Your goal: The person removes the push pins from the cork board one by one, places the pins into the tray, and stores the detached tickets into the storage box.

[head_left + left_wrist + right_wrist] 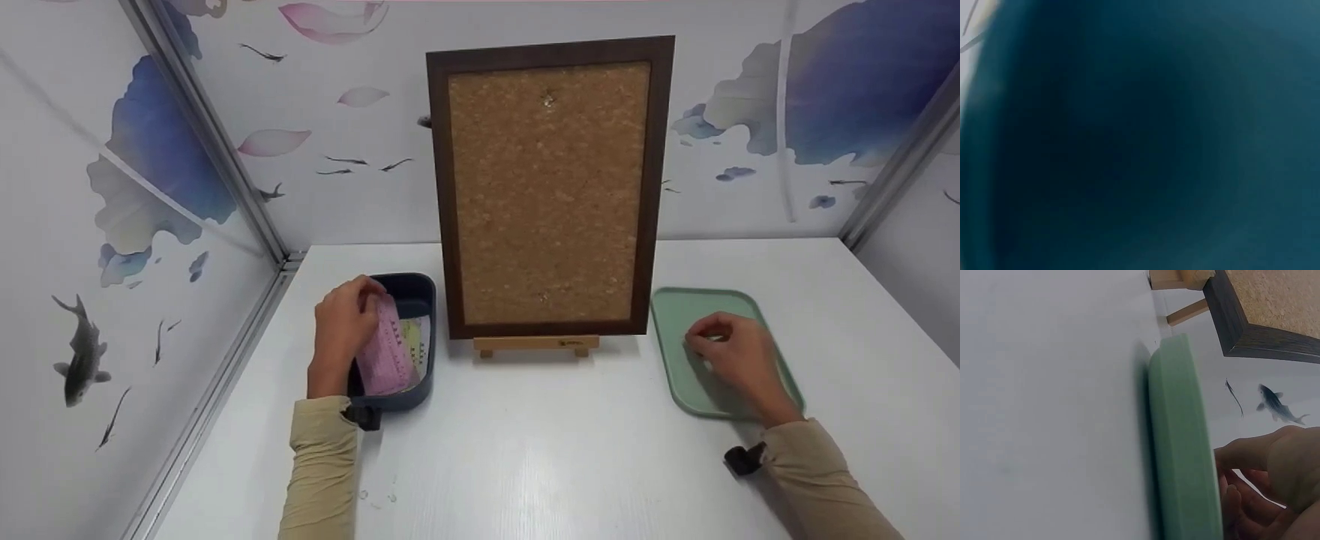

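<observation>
In the head view my left hand [349, 315] pinches the upper end of a pink printed paper slip [386, 352], which stands tilted in a dark blue box [425, 375]. Yellowish and pale slips [415, 337] lie beside it in the box. The left wrist view is filled by the blurred dark blue box wall [1213, 140]. Over the green tray [716, 300], my right hand [739, 356] has its thumb and fingertips brought together low at the tray's surface. Whether something small sits between them I cannot tell. The tray's rim [1182, 439] hides those fingertips in the right wrist view.
A cork board [551, 195] in a dark wooden frame stands on a small wooden easel [536, 343] between box and tray. Shiny clear pins [547, 100] show near its top and bottom. Small clear bits [392, 498] lie on the white table by the left sleeve.
</observation>
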Demonstrator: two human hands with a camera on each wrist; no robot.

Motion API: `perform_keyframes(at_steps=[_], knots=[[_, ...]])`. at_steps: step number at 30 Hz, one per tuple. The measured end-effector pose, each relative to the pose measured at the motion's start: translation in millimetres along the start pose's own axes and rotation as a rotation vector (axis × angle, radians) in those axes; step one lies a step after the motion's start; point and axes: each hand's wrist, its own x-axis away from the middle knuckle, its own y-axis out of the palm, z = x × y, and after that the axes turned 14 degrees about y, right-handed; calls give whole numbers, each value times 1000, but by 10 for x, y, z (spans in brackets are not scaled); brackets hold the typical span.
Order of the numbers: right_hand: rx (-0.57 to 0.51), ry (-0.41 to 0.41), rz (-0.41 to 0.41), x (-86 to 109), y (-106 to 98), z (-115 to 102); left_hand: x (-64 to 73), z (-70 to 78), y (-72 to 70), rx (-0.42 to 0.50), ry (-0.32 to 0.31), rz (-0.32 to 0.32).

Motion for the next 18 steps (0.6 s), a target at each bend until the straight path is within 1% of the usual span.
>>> perform_keyframes(at_steps=[7, 11, 14, 16, 18], knots=[[13, 18, 29, -14, 3, 18, 11, 22, 129, -31, 5, 27], [12, 23, 59, -24, 8, 21, 10, 54, 148, -39, 10, 73], [-4, 7, 86, -23, 4, 0, -6, 106, 134, -13, 33, 135], [-27, -17, 108, -15, -2, -42, -21, 174, 116, 21, 61, 170], [-43, -61, 148, 2, -4, -112, -37, 272, 102, 60, 85, 182]])
